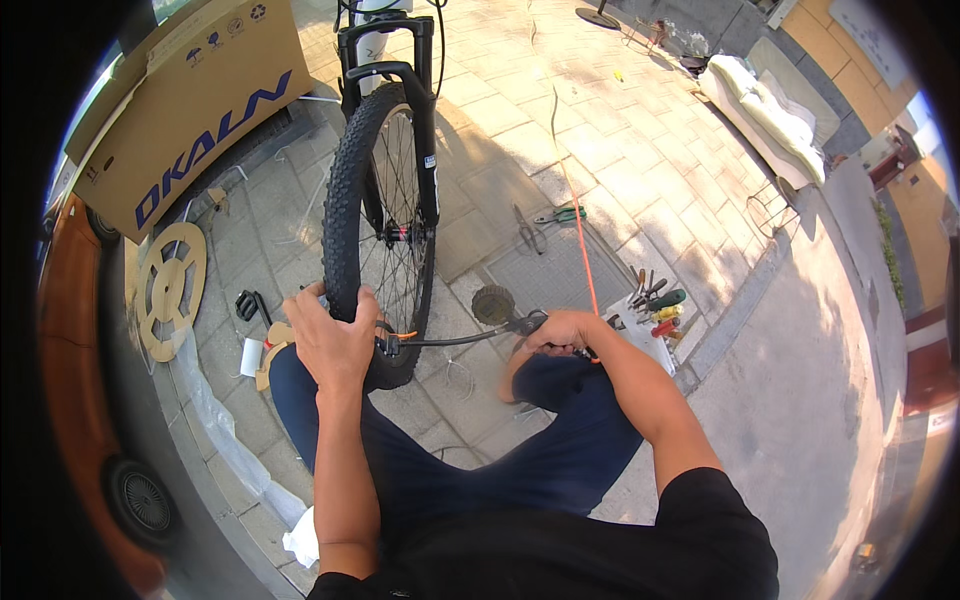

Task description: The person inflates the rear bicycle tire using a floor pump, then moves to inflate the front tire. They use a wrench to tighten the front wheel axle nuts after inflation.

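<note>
A bicycle's front wheel with a knobby black tire point(341, 202) stands upright before me, held in a black suspension fork point(424, 142). My left hand point(334, 334) grips the near part of this tire, thumb on one side and fingers on the other. In my right hand point(559, 334) is a hand-held tire inflator point(529, 322), partly hidden by the fingers. Its short black hose point(457, 341) runs to a chuck point(390, 344) at the rim, beside my left hand. An orange air line point(585, 259) comes across the paving to the right hand.
Screwdrivers and other tools point(660, 304) lie at the right. Green-handled pliers point(561, 215), scissors point(531, 231) and a round notched part point(493, 304) are on the paving. Leftward are a large cardboard box point(202, 112), a cardboard disc point(171, 281), a pedal point(246, 305) and an orange car point(82, 360).
</note>
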`<action>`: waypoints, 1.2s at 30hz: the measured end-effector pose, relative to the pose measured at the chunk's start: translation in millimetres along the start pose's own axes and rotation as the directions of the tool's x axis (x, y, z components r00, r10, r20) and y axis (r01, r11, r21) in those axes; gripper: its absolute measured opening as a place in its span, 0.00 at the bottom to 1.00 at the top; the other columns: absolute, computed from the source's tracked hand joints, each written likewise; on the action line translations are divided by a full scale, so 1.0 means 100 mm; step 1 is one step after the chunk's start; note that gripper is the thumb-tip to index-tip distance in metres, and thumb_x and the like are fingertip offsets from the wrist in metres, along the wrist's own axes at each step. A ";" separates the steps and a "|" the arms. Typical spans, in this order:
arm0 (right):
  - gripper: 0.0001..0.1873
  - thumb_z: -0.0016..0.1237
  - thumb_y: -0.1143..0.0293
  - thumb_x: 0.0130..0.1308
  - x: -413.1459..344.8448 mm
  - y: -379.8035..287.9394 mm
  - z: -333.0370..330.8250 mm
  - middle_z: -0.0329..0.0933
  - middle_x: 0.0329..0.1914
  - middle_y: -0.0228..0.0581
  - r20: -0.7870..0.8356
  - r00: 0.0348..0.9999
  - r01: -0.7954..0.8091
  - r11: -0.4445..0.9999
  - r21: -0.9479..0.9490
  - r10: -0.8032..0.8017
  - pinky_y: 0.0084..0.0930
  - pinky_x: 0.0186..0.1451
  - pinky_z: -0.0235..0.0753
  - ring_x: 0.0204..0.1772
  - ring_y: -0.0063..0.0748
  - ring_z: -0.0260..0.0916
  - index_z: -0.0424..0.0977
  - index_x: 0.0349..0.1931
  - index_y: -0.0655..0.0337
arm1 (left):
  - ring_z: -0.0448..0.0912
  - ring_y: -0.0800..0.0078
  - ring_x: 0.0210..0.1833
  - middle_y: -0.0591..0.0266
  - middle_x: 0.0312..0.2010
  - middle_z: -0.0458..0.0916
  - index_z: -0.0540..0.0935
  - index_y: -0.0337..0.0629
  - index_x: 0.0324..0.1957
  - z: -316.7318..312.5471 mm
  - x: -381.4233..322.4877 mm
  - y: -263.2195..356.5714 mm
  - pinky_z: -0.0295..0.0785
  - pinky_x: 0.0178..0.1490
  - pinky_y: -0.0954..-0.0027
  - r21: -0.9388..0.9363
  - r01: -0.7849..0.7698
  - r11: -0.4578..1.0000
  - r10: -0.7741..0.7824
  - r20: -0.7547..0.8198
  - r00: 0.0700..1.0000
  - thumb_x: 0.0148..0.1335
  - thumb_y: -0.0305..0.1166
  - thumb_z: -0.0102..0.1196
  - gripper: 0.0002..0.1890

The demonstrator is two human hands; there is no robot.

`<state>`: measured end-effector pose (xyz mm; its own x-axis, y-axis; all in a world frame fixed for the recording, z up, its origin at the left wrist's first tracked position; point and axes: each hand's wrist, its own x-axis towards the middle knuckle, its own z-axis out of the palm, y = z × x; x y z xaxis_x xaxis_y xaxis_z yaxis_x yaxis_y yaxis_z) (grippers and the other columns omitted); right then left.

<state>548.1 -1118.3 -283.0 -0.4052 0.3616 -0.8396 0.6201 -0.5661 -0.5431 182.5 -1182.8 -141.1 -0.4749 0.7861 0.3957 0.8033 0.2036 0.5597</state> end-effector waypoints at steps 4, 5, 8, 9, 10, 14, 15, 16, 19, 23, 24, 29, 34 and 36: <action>0.16 0.63 0.61 0.61 0.00 -0.02 0.00 0.67 0.14 0.29 -0.031 0.999 0.017 0.999 -0.047 -0.019 0.26 0.17 0.53 0.15 0.22 0.59 0.74 0.20 0.57 | 0.79 0.44 0.54 0.46 0.50 0.74 0.77 0.33 0.54 -0.02 0.01 0.01 0.75 0.57 0.49 0.027 0.014 1.000 -0.015 0.031 0.999 0.61 0.49 0.69 0.30; 0.17 0.63 0.61 0.61 -0.01 -0.04 0.00 0.67 0.14 0.29 -0.014 1.000 -0.014 0.999 -0.030 0.013 0.26 0.17 0.53 0.15 0.22 0.59 0.74 0.19 0.57 | 0.79 0.44 0.53 0.46 0.49 0.74 0.77 0.32 0.54 -0.02 0.02 0.00 0.74 0.56 0.49 0.027 0.018 0.999 -0.019 0.039 0.999 0.61 0.48 0.68 0.30; 0.17 0.63 0.61 0.61 -0.03 -0.07 0.01 0.66 0.15 0.28 -0.001 1.000 -0.019 0.999 -0.033 0.019 0.25 0.17 0.53 0.15 0.22 0.59 0.73 0.19 0.56 | 0.77 0.43 0.51 0.44 0.47 0.73 0.75 0.30 0.50 0.00 0.06 -0.01 0.73 0.55 0.50 -0.015 -0.040 0.999 0.040 0.025 0.999 0.61 0.44 0.68 0.27; 0.17 0.63 0.61 0.61 -0.04 -0.08 0.01 0.66 0.15 0.27 -0.021 1.000 -0.002 0.999 -0.052 0.001 0.25 0.17 0.52 0.15 0.21 0.59 0.73 0.19 0.56 | 0.77 0.43 0.50 0.44 0.46 0.73 0.75 0.29 0.49 0.01 0.07 -0.02 0.73 0.55 0.50 -0.028 -0.066 0.997 0.066 0.017 0.998 0.61 0.42 0.68 0.26; 0.16 0.63 0.61 0.61 -0.05 -0.08 0.02 0.66 0.15 0.27 -0.026 1.000 0.001 0.998 -0.057 -0.002 0.24 0.17 0.52 0.16 0.20 0.59 0.74 0.19 0.56 | 0.76 0.43 0.49 0.43 0.46 0.73 0.74 0.29 0.48 0.02 0.08 -0.03 0.72 0.54 0.50 -0.039 -0.091 0.995 0.091 0.012 0.996 0.61 0.41 0.68 0.25; 0.16 0.65 0.58 0.64 -0.04 -0.06 0.02 0.69 0.18 0.23 0.000 1.000 -0.005 1.000 0.001 0.005 0.20 0.18 0.54 0.17 0.16 0.61 0.76 0.23 0.53 | 0.75 0.42 0.48 0.43 0.44 0.72 0.73 0.28 0.46 0.08 0.08 -0.07 0.72 0.54 0.50 -0.080 -0.109 0.991 0.108 -0.010 0.994 0.60 0.39 0.68 0.24; 0.16 0.65 0.58 0.64 -0.03 -0.05 0.01 0.68 0.18 0.23 -0.008 1.000 -0.009 1.000 -0.009 0.009 0.20 0.17 0.54 0.17 0.16 0.61 0.76 0.23 0.53 | 0.75 0.42 0.48 0.43 0.44 0.71 0.73 0.28 0.46 0.09 0.08 -0.08 0.71 0.54 0.50 -0.078 -0.111 0.991 0.110 -0.018 0.994 0.60 0.39 0.68 0.25; 0.15 0.65 0.59 0.64 -0.02 -0.04 0.01 0.68 0.18 0.23 -0.006 1.000 -0.010 1.000 -0.006 0.010 0.20 0.17 0.54 0.17 0.16 0.61 0.76 0.23 0.54 | 0.74 0.42 0.48 0.42 0.44 0.71 0.73 0.27 0.46 0.10 0.08 -0.09 0.71 0.53 0.50 -0.077 -0.111 0.991 0.110 -0.025 0.994 0.60 0.39 0.68 0.25; 0.15 0.65 0.59 0.64 0.00 -0.04 0.01 0.68 0.17 0.23 0.017 1.000 -0.002 1.000 -0.001 0.002 0.20 0.17 0.55 0.16 0.16 0.60 0.77 0.24 0.54 | 0.74 0.41 0.49 0.42 0.44 0.71 0.72 0.27 0.46 0.12 0.08 -0.10 0.71 0.54 0.49 -0.076 -0.127 0.989 0.125 -0.031 0.992 0.60 0.39 0.68 0.25; 0.15 0.65 0.59 0.65 -0.06 -0.08 0.02 0.67 0.16 0.24 -0.001 1.000 -0.015 1.000 -0.008 0.015 0.20 0.17 0.53 0.16 0.16 0.60 0.77 0.24 0.54 | 0.76 0.37 0.49 0.41 0.46 0.71 0.73 0.27 0.46 0.12 0.09 -0.07 0.72 0.54 0.46 -0.087 -0.111 0.990 0.109 -0.026 0.994 0.58 0.37 0.69 0.25; 0.15 0.64 0.59 0.65 -0.09 -0.09 0.02 0.67 0.16 0.24 0.000 1.000 -0.016 1.000 -0.007 0.016 0.20 0.17 0.53 0.16 0.16 0.60 0.77 0.24 0.54 | 0.76 0.37 0.49 0.41 0.46 0.71 0.73 0.27 0.46 0.11 0.10 -0.06 0.72 0.54 0.46 -0.082 -0.107 0.991 0.105 -0.029 0.994 0.58 0.38 0.69 0.25; 0.19 0.64 0.60 0.64 -0.11 -0.10 0.01 0.64 0.14 0.27 0.036 0.999 0.027 0.999 -0.035 -0.025 0.22 0.18 0.51 0.15 0.18 0.56 0.72 0.19 0.54 | 0.78 0.40 0.51 0.42 0.47 0.74 0.76 0.30 0.49 0.01 0.09 -0.01 0.73 0.56 0.47 -0.004 -0.046 0.999 0.046 0.031 0.998 0.60 0.45 0.68 0.28; 0.19 0.64 0.60 0.65 -0.02 -0.04 -0.02 0.65 0.14 0.28 0.041 0.999 0.002 0.999 0.036 -0.003 0.23 0.17 0.49 0.15 0.19 0.57 0.73 0.19 0.57 | 0.79 0.44 0.58 0.44 0.53 0.76 0.79 0.31 0.57 -0.05 0.02 -0.05 0.75 0.59 0.51 -0.005 0.009 1.000 -0.008 0.065 0.998 0.59 0.53 0.69 0.35; 0.18 0.64 0.60 0.66 -0.02 -0.06 -0.03 0.66 0.15 0.28 0.034 0.999 -0.008 0.999 0.045 0.007 0.21 0.16 0.50 0.16 0.17 0.58 0.74 0.21 0.58 | 0.79 0.45 0.58 0.45 0.54 0.76 0.80 0.32 0.57 -0.04 0.00 -0.07 0.74 0.61 0.51 -0.010 0.027 1.000 -0.027 0.067 0.997 0.60 0.53 0.69 0.35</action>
<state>547.4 -1113.5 -278.5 -0.4235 0.3326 -0.8426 0.5926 -0.6018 -0.5354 175.7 -1186.8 -141.9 -0.4709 0.8179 0.3306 0.7864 0.2194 0.5774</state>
